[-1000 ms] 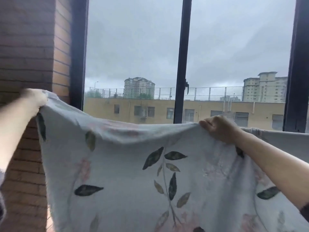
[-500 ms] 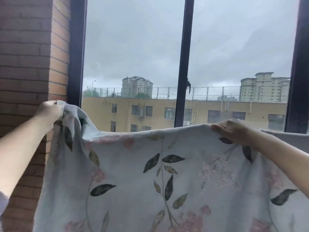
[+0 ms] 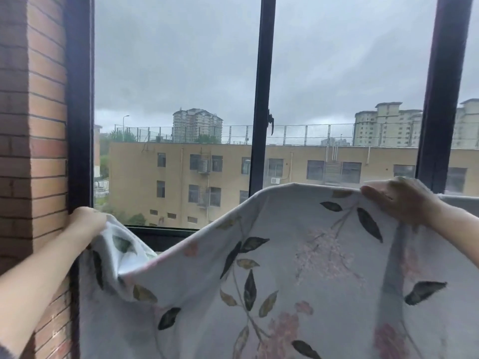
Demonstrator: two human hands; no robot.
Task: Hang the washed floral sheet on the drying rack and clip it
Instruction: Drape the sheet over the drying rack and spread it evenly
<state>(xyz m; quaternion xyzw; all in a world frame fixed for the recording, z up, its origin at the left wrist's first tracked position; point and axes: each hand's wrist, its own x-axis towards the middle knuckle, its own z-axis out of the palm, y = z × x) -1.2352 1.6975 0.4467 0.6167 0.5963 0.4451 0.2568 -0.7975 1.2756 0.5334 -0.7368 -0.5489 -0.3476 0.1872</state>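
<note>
The floral sheet is held up in the air in front of the window, spread wide between two hands. Its top edge is high on the right and slopes down to the left, and a loose fold hangs near the left corner. That corner is gripped by the left hand, low down beside the brick wall. The fingers of this hand are curled tight round a bunch of the cloth. The top edge on the right is held by the right hand, which is higher up. Its fingers are bent over the edge, and the cloth is pinched under them. Just behind the right hand, a strip of plain grey cloth can be seen going off to the right. It cannot be told if this strip is part of the same sheet, or if it lies over a bar. No drying rack can be seen, and no clips can be seen. So the job is judged to be near its start. The sheet is opened out and lifted, but it is not shown resting on any rack. The low left side would need to be raised, the sheet laid over the rack and pulled flat, and the clips put on. Outside the glass, a yellow building and a grey sky can be seen.
</note>
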